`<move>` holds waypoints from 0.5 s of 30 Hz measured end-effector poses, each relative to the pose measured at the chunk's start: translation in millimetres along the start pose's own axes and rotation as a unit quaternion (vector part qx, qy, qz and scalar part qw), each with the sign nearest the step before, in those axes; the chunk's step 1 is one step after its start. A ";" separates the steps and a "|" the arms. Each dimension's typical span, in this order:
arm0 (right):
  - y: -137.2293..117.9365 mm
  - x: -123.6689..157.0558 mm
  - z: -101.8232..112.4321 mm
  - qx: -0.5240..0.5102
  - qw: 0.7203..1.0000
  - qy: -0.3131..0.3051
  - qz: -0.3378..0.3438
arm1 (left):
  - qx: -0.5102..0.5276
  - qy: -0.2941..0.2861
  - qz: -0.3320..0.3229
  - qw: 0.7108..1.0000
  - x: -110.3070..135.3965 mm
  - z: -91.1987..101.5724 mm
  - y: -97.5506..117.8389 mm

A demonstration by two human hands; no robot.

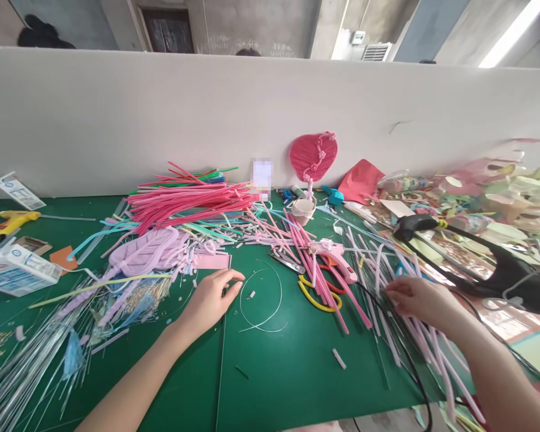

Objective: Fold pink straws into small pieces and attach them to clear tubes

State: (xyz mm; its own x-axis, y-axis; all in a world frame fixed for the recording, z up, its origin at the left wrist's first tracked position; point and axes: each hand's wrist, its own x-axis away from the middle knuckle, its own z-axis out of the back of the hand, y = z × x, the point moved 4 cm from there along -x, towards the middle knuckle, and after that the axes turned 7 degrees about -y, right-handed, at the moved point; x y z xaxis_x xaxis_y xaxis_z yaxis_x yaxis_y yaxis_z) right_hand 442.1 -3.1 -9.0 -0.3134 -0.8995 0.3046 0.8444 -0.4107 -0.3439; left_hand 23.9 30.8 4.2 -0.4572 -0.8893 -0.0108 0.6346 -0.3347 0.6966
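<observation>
My left hand (211,298) rests on the green table mat (288,372), fingers loosely curled with the tips near a thin white wire loop (263,300). A small pink card strip (211,261) lies just above it. My right hand (416,298) reaches into a spread of pale pink pipe cleaners (414,336), fingers pinched together on them beside a black cable (400,342). Whether a strand is actually gripped is unclear.
A heap of bright pink sticks (184,201) lies at the back. A pink glue gun (335,255), yellow-handled scissors (317,297), a pink woven leaf (146,249), a yellow glue gun (13,222), a white box (15,270) and silvery strands (36,354) surround the hands. A white partition (162,114) closes the back.
</observation>
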 end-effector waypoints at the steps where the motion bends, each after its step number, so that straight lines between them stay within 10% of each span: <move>1: 2.2 0.0 -0.1 0.047 0.999 -0.011 -0.022 | -0.002 -0.001 0.000 1.000 0.2 -0.3 -0.2; 15: -4.5 8.6 -15.2 0.136 0.990 -0.020 -0.019 | -0.075 0.040 -0.028 0.996 2.3 -1.5 4.0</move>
State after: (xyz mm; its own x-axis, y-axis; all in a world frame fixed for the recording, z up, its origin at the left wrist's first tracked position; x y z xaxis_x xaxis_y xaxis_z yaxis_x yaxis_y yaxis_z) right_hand 429.0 -11.2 -18.3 -0.3346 -0.8751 0.3496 0.9197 -0.3841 -0.0812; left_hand 26.4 27.0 5.8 -0.4475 -0.8878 -0.1072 0.6979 -0.4217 0.5789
